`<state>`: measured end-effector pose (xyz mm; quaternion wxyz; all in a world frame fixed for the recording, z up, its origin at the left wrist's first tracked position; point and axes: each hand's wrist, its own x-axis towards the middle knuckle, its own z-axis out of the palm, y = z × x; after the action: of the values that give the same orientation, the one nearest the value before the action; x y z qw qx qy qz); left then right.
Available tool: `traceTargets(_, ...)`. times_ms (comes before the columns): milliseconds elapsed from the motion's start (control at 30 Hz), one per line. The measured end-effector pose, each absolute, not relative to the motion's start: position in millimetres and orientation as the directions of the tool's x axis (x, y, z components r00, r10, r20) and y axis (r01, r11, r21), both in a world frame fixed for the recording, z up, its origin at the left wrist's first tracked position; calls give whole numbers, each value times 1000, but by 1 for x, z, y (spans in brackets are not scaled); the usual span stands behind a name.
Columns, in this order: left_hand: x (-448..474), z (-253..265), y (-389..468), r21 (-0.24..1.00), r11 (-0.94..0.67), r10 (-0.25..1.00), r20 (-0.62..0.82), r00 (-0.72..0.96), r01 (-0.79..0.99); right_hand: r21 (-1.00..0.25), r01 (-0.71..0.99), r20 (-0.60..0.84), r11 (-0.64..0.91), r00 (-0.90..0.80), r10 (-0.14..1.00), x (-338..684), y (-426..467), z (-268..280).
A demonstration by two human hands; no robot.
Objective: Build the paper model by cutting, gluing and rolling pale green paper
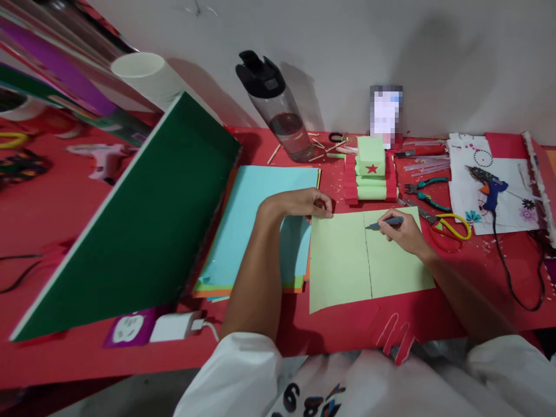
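Note:
A light green sheet of paper (341, 255) lies on the red table in front of me, with a dark line drawn down its middle. My right hand (403, 230) is closed around a dark marker pen (393, 222), its tip at the sheet near the upper end of the line. At the sheet's upper left corner, my left hand (316, 204) has its fingers curled onto the paper's edge. Under my left forearm is a stack of coloured paper (260, 191) with a light blue sheet on top. Just beyond the green sheet stands a small green and red paper model (371, 171) with a red star.
A green board (143, 214) leans at the left. Behind stand a water bottle (282, 116) and a phone (386, 116). To the right lie pliers (428, 191), scissors (447, 225) and a blue glue gun (490, 188) with its cable. A white charger (176, 326) sits near the front edge.

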<state>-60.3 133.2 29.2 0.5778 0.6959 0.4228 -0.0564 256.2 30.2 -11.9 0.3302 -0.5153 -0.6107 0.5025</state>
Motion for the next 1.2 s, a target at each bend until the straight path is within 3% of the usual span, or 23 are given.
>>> traceTargets(1200, -61, 24, 134, 765, 44, 528, -564, 635, 642, -947, 321, -93, -24, -202, 975, 252, 35, -17)
